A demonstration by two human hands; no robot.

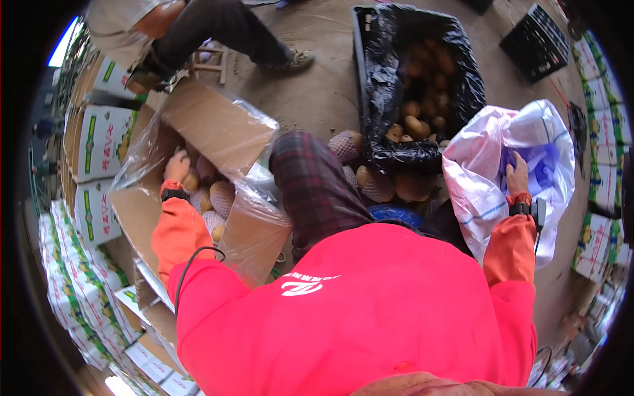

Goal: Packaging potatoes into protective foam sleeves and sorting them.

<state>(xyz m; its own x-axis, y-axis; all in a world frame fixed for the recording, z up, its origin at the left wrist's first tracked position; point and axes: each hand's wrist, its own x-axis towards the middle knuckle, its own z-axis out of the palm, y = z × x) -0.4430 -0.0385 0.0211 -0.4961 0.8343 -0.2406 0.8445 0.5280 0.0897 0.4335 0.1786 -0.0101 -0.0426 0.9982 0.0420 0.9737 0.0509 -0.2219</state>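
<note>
My left hand (177, 168) reaches into an open cardboard box (218, 128) lined with clear plastic film. Just below it lie several potatoes (221, 195) in white foam net sleeves; whether my fingers hold one cannot be told. On the other side, my right hand (517, 174) dips into a white woven sack (478, 193). Purplish material (542, 171), apparently foam net sleeves, surrounds its fingers, partly hiding them. Between the two, a black crate (360, 74) lined with a black plastic bag (389, 89) contains bare potatoes (417, 127).
Netted potatoes (375, 184) lie on the floor against the crate's near side. A seated person's leg (218, 29) extends beyond the box. Stacked printed cartons (104, 143) line the left; more cartons (592, 242) stand right. Another black crate (537, 44) sits at upper right.
</note>
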